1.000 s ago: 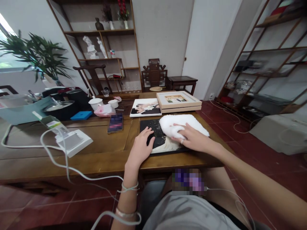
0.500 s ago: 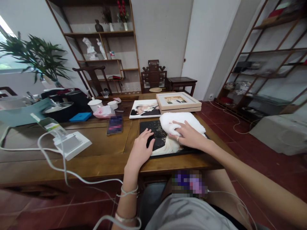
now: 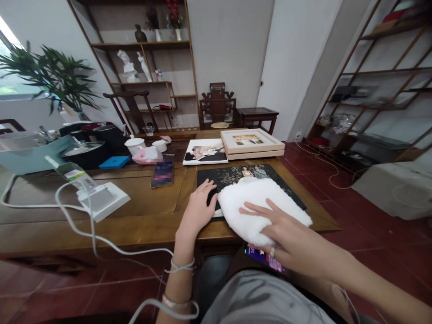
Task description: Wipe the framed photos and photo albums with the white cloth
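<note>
A dark photo panel (image 3: 229, 176) with a printed couple on it lies flat at the near edge of the table. My left hand (image 3: 199, 204) rests on its left edge, fingers stretched out and holding nothing. A fluffy white towel (image 3: 246, 198) covers the panel's near right part and hangs slightly over its front edge. My right hand (image 3: 281, 231) grips the towel from above; its index and middle fingers lie apart on the cloth, and the thumb side is partly hidden.
Behind the panel lie a white photo board (image 3: 205, 150) and stacked light wooden frames (image 3: 281, 146). To the left are a dark phone (image 3: 162, 173), an opened white box (image 3: 111, 202), a looping white cable (image 3: 114, 249) and a teapot (image 3: 134, 145). Another phone (image 3: 253, 254) sits on my lap.
My right hand has drawn the towel toward me, from the panel's far part to its near edge, uncovering the printed couple. My left hand has stayed in place.
</note>
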